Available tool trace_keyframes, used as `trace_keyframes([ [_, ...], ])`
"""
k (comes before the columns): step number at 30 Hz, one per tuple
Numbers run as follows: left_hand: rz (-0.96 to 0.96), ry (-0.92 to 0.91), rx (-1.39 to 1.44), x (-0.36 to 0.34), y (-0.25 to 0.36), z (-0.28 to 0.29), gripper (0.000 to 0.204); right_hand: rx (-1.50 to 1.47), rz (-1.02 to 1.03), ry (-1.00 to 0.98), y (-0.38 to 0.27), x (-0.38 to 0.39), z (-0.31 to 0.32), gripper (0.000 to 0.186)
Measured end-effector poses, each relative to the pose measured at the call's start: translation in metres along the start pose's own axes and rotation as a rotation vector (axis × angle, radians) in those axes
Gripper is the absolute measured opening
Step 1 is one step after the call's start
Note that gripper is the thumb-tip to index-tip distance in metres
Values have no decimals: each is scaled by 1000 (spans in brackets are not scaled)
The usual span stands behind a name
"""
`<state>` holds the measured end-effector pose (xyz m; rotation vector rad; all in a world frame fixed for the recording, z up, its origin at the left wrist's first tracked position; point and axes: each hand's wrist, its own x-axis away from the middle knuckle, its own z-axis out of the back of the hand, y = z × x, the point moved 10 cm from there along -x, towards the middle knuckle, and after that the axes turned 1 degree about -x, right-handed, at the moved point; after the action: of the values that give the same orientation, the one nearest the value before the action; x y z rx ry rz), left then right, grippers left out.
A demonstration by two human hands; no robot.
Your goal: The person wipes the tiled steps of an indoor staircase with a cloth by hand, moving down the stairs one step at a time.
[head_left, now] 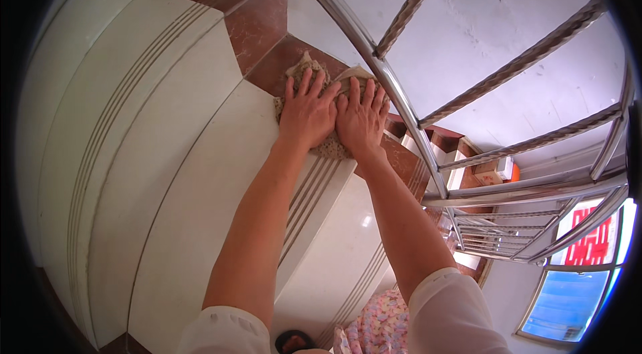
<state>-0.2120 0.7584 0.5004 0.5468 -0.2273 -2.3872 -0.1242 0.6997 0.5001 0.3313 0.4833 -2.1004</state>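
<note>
A crumpled, mottled beige cloth (326, 148) lies at the right end of a cream step (207, 153), over its red-brown border (264, 60). My left hand (307, 110) presses on the cloth with fingers spread. Just to its right, my right hand (361, 120) also rests on the cloth, fingers spread, close beside the railing's metal bottom bar (399, 93). Parts of the cloth are hidden under both hands.
Twisted balusters (508, 66) run along the right. Lower stairs (455, 160) show through them, with boxes (496, 170) and a window (562, 300). Higher steps (87, 120) fill the left. Pink floral fabric (378, 320) and dark footwear (294, 342) are at the bottom.
</note>
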Motion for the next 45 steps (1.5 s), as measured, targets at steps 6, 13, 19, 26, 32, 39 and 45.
trace_keyframes([
  [6, 14, -3, -33, -9, 1, -4, 42, -32, 59, 9, 7, -6, -2, 47],
  [13, 56, 27, -63, 30, 5, 6, 43, -148, 249, -32, -19, 26, 18, 42],
  [19, -6, 44, -38, 45, 8, 14, 43, -222, 271, -103, -29, 37, 16, 40],
  [26, -40, -39, -71, -12, -36, 3, 44, -202, 156, -118, -43, -9, -10, 47],
  [32, -24, -35, -41, -60, -67, -8, 47, -241, 155, -149, -54, -45, -36, 63],
  [39, 10, 0, -89, -74, -77, -7, 50, -267, 211, -181, -62, -58, -39, 57],
  [45, 74, 33, -111, -43, -77, 4, 52, -231, 308, -127, -69, -37, -29, 55],
])
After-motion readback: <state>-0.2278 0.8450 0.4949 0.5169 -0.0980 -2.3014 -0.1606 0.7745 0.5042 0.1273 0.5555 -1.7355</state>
